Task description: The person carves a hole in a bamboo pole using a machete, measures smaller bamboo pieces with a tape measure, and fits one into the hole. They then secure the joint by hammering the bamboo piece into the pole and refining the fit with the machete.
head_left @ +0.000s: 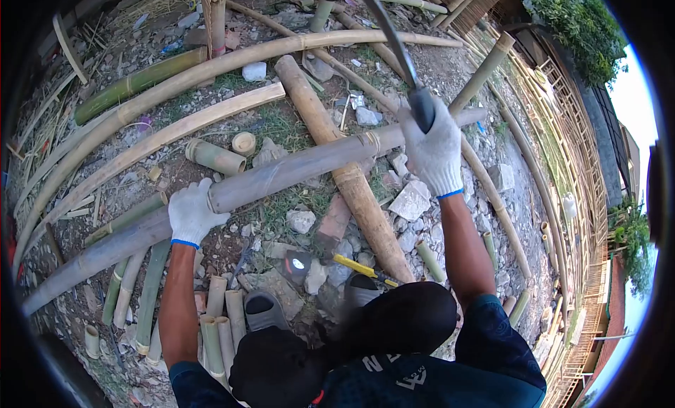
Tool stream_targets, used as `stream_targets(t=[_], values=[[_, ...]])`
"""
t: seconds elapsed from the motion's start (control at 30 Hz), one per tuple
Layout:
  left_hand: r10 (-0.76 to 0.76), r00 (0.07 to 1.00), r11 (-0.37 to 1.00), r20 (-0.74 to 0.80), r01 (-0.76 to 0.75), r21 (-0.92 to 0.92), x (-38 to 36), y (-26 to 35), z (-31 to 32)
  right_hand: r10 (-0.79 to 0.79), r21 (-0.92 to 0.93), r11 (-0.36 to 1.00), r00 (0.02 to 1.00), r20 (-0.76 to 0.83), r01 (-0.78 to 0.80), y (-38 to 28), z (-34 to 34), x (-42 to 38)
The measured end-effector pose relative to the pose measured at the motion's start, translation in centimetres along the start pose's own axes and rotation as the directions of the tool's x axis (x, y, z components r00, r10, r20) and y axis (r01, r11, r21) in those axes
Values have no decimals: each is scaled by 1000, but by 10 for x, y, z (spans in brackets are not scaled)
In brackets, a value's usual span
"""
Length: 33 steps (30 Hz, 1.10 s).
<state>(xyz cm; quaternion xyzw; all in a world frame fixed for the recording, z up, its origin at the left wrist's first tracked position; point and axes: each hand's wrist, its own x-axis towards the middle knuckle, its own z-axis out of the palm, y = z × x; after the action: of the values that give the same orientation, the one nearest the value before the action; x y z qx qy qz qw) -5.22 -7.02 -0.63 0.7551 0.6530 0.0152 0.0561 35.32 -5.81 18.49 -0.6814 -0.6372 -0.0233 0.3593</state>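
A long grey bamboo pole point(281, 174) lies slantwise in front of me, resting across a thicker brown bamboo log point(351, 179). My left hand point(193, 212), in a white knit glove with a blue cuff, is wrapped over the pole left of its middle. Raised over the pole's right end, my gloved right hand point(434, 149) is closed around the black handle of a machete point(396, 46). Its long curved blade points up and away from me, above the pole. The palm side of each hand is hidden.
Rubble and a pale stone point(411, 200) litter the ground. Near my sandalled feet lie a yellow and black tool point(358, 269) and several cut bamboo pieces point(216, 295). Long curved bamboo point(281, 46) lies beyond the pole. An upright bamboo post point(485, 70) stands at right.
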Motion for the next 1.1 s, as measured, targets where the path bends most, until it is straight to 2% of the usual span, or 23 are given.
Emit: stream_targets(t=[0.07, 0.13, 0.17, 0.2, 0.23, 0.3, 0.33, 0.37, 0.4, 0.43, 0.47, 0.5, 0.53, 0.57, 0.6, 0.67, 0.7, 0.73, 0.83, 0.87, 0.97, 1.07, 1.1], values=[[-15, 1000, 1000, -14, 15, 4, 2, 4, 0, -171, 83, 977, 950, -261, 199, -38, -24, 31], [-21, 1000, 1000, 13, 21, -1, 1, 5, 0, -119, 315, 914, 911, -394, 256, -38, -14, 27], [-27, 1000, 1000, 13, 27, -4, 2, 5, -1, -135, 343, 898, 914, -382, 276, -7, 9, 10], [-30, 999, 1000, 32, 30, -2, 1, 5, -1, -302, 107, 913, 829, -471, 393, 56, 57, -19], [-24, 998, 1000, 53, 24, 3, -2, 4, -3, -13, 23, 1000, 994, -104, 15, 101, 78, -82], [-33, 999, 999, 14, 33, 3, -1, 9, -4, 30, -340, 938, 963, 267, 65, 131, 79, -122], [-36, 999, 999, -21, 36, 16, -1, 9, -1, 241, -277, 949, 909, 340, -148, 123, 84, -113], [-31, 999, 999, -34, 31, 20, -2, 10, 0, 272, -173, 959, 901, 337, -225, 108, 77, -95], [-4, 1000, 1000, -9, 4, 19, -10, 12, 2, 262, -191, 959, 914, 310, -209, 73, 53, -69], [-10, 999, 1000, -32, 10, 7, -3, 11, 0, 84, 35, 995, 976, 199, -93, 66, 42, -45], [-15, 999, 1000, -38, 15, 0, -2, 9, -2, 46, 13, 999, 996, 74, -47, 27, 20, -20], [5, 999, 1000, -48, -6, -10, -3, 8, -2, 31, 84, 996, 999, -31, -28, -2, 0, 1], [10, 999, 1000, -51, -10, -8, -1, 8, -1, -111, 129, 982, 973, -203, 139, -13, -9, 19], [10, 998, 1000, -57, -10, -8, -1, 8, 1, -88, 245, 957, 959, -271, 156, -24, -14, 26], [7, 998, 1000, -60, -8, -7, -2, 8, 2, -53, 358, 917, 942, -331, 177, -30, -14, 27], [-24, 1000, 1000, -6, 24, -9, 0, 7, 2, -80, 486, 823, 908, -411, 292, 33, 44, -13], [-38, 999, 999, 31, 38, 2, -1, 8, -1, 69, 217, 976, 979, -192, -26, 99, 78, -71], [-55, 997, 998, 50, 55, 8, 0, 11, -5, 94, -250, 967, 972, 216, -38, 123, 75, -113], [-54, 998, 998, 16, 53, 46, -4, 17, -6, 216, -297, 947, 925, 311, -121, 121, 79, -96], [-38, 999, 999, 21, 37, 38, -10, 18, -3, 251, -243, 955, 901, 354, -170, 93, 51, -84], [-20, 1000, 1000, -22, 20, 18, -10, 11, 1, 32, 22, 999, 999, 30, -32, 3, -6, -13], [-2, 997, 1000, -76, 3, 1, -6, 15, 2, -76, 332, 924, 942, -327, 190, -12, -10, 22], [-8, 997, 1000, -74, 8, 3, -5, 15, 0, 59, 520, 852, 974, -220, 66, -17, -6, 6]])
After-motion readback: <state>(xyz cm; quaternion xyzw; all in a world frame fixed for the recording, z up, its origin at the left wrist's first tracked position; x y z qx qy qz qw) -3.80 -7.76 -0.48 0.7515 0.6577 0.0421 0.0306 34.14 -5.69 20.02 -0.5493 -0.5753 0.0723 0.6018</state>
